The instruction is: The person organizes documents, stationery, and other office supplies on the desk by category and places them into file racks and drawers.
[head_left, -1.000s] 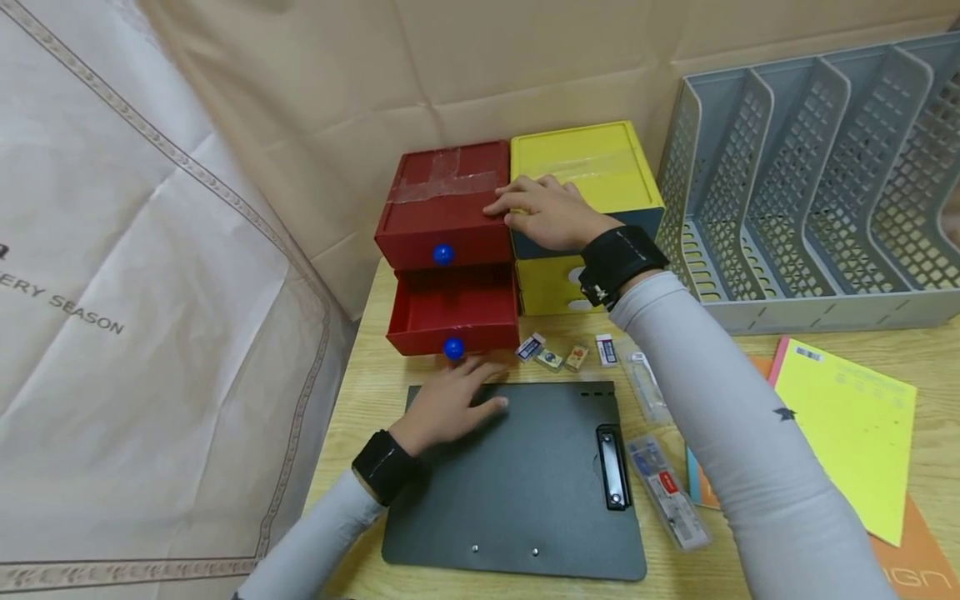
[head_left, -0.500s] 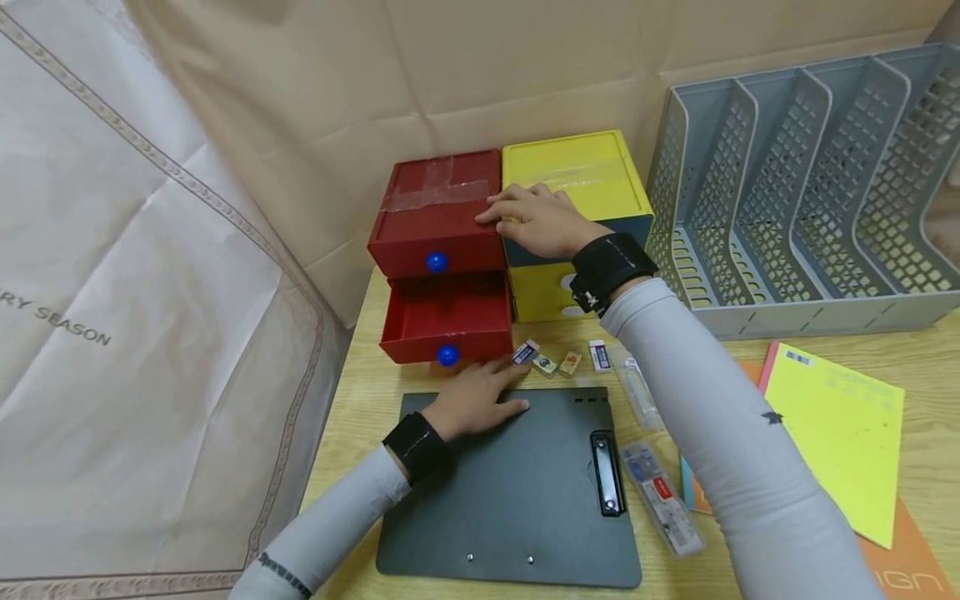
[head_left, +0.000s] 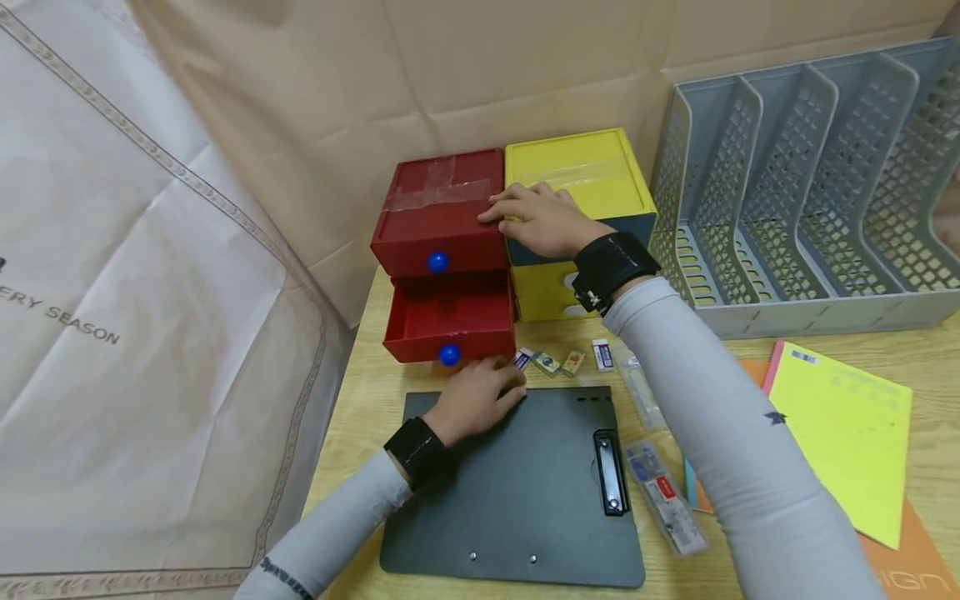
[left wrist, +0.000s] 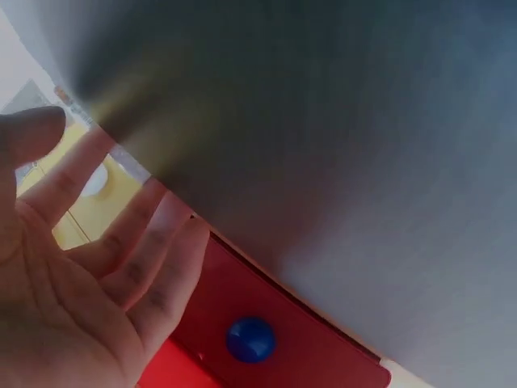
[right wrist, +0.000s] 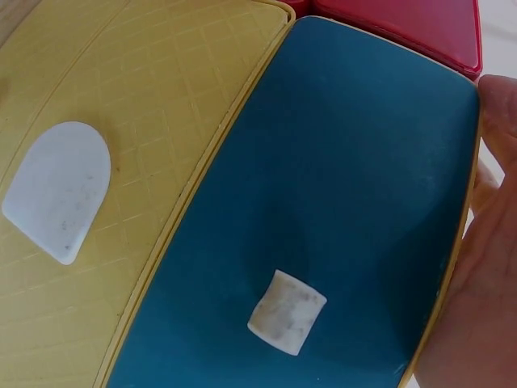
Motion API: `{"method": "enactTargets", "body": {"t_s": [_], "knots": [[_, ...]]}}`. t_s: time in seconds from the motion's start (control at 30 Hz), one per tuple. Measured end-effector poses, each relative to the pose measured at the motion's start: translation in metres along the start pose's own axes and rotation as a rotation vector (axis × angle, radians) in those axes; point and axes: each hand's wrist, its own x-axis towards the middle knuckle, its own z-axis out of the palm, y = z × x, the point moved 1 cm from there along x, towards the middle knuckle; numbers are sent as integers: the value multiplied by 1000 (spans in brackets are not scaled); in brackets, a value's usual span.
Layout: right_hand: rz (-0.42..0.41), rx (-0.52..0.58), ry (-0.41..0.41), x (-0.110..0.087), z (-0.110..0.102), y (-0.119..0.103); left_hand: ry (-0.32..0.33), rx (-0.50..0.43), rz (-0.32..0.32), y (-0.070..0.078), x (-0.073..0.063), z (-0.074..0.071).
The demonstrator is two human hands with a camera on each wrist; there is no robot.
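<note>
My left hand (head_left: 474, 400) lies over the far edge of a dark grey clipboard (head_left: 517, 483), its bent fingertips close to a small eraser (head_left: 523, 358) that they partly cover. In the left wrist view the thumb stands apart from the fingers, and the blurred clipboard (left wrist: 363, 162) hides what lies past the fingertips. A red drawer box (head_left: 442, 196) is behind this hand, its lower drawer (head_left: 450, 321) pulled out, with a blue knob (head_left: 450, 355). My right hand (head_left: 542, 218) rests on top of the yellow drawer box (head_left: 600, 162), fingertips reaching the red one's edge.
More erasers (head_left: 573, 362) lie in front of the yellow box. Right of the clipboard are a clear case (head_left: 641, 392) and a plastic pencil-lead box (head_left: 667, 500). A yellow notebook (head_left: 840, 433) lies at right, below a grey file rack (head_left: 810, 312).
My left hand has slid right and away from me along the clipboard's far edge, its fingers now bent beside the leftmost eraser. My right hand stays on the box tops.
</note>
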Motion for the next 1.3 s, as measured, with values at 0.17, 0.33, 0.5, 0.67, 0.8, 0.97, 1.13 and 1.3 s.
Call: {"method": "enactTargets", "body": {"t_s": [0.17,0.33,0.5,0.67,0.8,0.97,1.13,1.3], "knots": [[0,1,-1,0,-2,0,17,51,33,2,-1,-6],[-1,8,-2,-1,-2,0,-40,42,7,6,1,-14],[3,3,2,-1,-2,0,-25,131,-51,9,11,-9],[-4,14,-2,-2,-1,-1,-17,232,-95,13,20,1],[1,14,2,-1,0,0,72,266,-92,16,24,7],[5,22,6,-3,-1,2,123,289,-101,19,28,12],[0,23,9,-3,1,1,44,223,-144,15,27,11],[-1,18,9,-3,-1,-1,-19,148,-152,12,23,6]]}}
